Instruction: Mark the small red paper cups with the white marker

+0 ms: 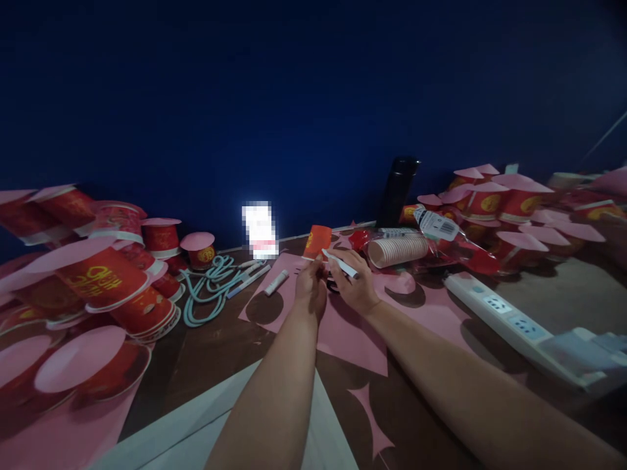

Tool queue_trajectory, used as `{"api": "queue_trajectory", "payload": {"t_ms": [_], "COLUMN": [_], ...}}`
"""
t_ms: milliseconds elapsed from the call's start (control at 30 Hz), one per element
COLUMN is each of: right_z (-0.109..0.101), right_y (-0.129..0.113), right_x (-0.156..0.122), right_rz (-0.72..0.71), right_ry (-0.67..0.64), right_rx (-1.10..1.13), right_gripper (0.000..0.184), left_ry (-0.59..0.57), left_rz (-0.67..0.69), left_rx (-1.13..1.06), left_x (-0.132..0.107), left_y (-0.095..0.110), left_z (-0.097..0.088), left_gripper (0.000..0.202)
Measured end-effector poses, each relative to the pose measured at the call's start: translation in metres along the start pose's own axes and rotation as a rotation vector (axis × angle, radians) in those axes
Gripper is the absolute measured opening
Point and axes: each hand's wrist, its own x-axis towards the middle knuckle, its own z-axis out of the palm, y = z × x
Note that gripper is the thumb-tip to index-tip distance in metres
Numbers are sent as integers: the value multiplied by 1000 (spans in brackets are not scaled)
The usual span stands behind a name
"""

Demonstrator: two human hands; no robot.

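My left hand [310,287] is closed round a red paper cup [317,240] with a gold print, which leans slightly over the pink paper. Between the fingers of my right hand [360,282] is a slim white pen-like tube [343,265]. Its tip meets the cup's side or lies very close to it; I cannot tell which. Beneath both hands lies pink paper [337,336] with round holes cut out. Something dark with a loop, partly hidden, sits below my right fingers. To the left, a short white capped tube [277,282] rests on the paper.
Red cups topped with pink discs crowd the left [105,281] and right [490,199]. A coiled teal cable [206,294] lies near a bright, blurred-out screen [260,230]. A stack of cups [399,251], a black bottle [398,189] and a white power strip [504,320] stand right.
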Motion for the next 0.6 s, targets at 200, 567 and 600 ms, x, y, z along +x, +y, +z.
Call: {"api": "queue_trajectory", "payload": {"t_ms": [200, 567, 600], "right_z": [-1, 1, 1], "right_y": [-1, 2, 2], "right_x": [1, 0, 0], "right_rz": [-3, -3, -4], "right_ry": [-7, 24, 24], "right_rx": [-12, -31, -32], "right_gripper": [23, 23, 23], "left_ry": [-20, 22, 23], "left_rz": [7, -18, -19], "left_rx": [-12, -55, -60], "left_x": [1, 6, 6], "left_y": [-1, -1, -1], "left_z": [-1, -3, -3], "left_gripper": [8, 10, 10]}}
